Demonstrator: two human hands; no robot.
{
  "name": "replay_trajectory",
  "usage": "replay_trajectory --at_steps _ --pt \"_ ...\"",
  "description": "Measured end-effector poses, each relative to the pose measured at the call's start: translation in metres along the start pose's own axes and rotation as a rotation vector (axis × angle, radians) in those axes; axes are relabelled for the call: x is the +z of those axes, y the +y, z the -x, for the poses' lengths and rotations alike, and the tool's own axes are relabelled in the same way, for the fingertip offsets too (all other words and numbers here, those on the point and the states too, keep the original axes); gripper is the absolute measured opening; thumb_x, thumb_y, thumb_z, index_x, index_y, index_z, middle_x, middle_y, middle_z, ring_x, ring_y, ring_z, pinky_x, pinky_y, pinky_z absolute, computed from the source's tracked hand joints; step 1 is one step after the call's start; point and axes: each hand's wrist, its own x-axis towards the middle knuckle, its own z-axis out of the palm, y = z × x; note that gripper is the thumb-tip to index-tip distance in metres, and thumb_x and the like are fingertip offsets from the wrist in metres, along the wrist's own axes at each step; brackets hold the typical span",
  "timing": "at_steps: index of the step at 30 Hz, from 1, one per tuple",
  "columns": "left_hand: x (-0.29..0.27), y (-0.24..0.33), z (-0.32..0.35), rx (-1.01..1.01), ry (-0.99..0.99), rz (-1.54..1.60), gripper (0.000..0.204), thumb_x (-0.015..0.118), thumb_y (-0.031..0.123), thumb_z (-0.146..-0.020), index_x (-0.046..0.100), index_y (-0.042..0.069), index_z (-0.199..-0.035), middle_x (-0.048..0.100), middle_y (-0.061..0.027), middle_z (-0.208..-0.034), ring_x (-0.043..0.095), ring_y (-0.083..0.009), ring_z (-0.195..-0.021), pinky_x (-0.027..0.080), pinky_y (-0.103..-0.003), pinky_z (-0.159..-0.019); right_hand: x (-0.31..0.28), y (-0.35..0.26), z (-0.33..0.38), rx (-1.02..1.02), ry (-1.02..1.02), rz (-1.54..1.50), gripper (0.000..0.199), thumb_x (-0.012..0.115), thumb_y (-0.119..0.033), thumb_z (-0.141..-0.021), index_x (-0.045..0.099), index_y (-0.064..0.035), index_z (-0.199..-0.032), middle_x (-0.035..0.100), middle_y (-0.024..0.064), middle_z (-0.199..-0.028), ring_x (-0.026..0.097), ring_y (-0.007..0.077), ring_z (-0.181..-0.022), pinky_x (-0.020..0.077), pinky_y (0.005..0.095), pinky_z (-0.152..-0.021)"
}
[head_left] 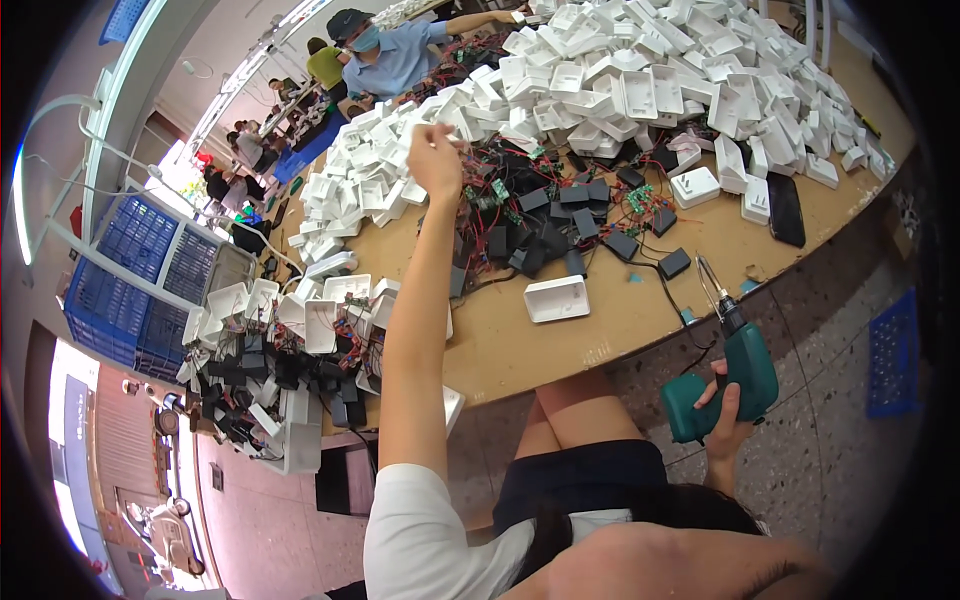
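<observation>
My left hand (436, 162) is reached out over the left part of the table, its fingers curled; whatever they hold, if anything, is hidden. Behind it rises a heap of white plastic cases (640, 92). To its right lies a tangle of black modules (546, 240) with red and black wires and small green circuit boards (637, 201). At the table's right front edge my right hand (728, 425) grips a green soldering gun (752, 365), its metal tip pointing up toward the table. A single white case (557, 299) lies open side up near the front edge.
A black phone (786, 210) lies at the right. A white bin (300, 432) of wired cases and modules stands at the left, near blue crates (125, 265). Across the table sits a person in a blue shirt (392, 68). Another blue crate (893, 355) is on the right.
</observation>
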Motion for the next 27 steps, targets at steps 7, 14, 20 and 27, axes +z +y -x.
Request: replay_trajectory --at_steps 7,14,20,27 --pt "-0.098 0.031 0.025 0.009 0.132 0.305 0.015 0.054 0.012 -0.109 0.061 -0.001 -0.111 0.072 -0.0134 -0.091 0.07 -0.0195 -0.069 0.059 -0.032 -0.066 0.011 0.005 0.022 -0.001 -0.034 0.031 0.036 0.047 -0.028 -0.109 0.057 0.0023 -0.125 0.061 0.0137 -0.117 0.059 0.0125 -0.07 0.0504 0.0284 -0.064" --pt "-0.165 0.021 0.136 0.106 -0.028 -0.255 0.02 0.051 0.01 -0.109 0.07 0.004 -0.106 0.06 -0.0016 -0.082 0.057 -0.012 -0.075 0.044 -0.03 -0.068 0.029 0.018 0.045 0.06 -0.144 -0.003 0.031 0.047 -0.021 -0.108 0.057 0.0025 -0.125 0.062 0.0136 -0.12 0.06 0.0136 -0.072 0.0515 0.0311 -0.072" --pt "-0.14 -0.006 0.261 0.163 -0.401 -0.364 0.014 0.064 0.002 -0.097 0.07 0.005 -0.109 0.074 -0.0094 -0.092 0.066 -0.0229 -0.083 0.049 -0.037 -0.077 0.061 0.029 0.071 0.087 -0.147 -0.001 0.037 0.048 -0.03 -0.108 0.058 0.0034 -0.122 0.061 0.0154 -0.117 0.06 0.0138 -0.07 0.0509 0.0294 -0.065" --pt "-0.123 -0.038 0.308 0.228 -0.377 -0.272 0.01 0.073 0.01 -0.093 0.069 0.006 -0.102 0.071 -0.0077 -0.091 0.062 -0.0258 -0.081 0.043 -0.037 -0.081 0.089 0.041 0.088 0.17 -0.273 -0.019 0.034 0.05 -0.025 -0.108 0.058 0.0036 -0.123 0.062 0.0151 -0.118 0.062 0.015 -0.071 0.0524 0.0316 -0.069"
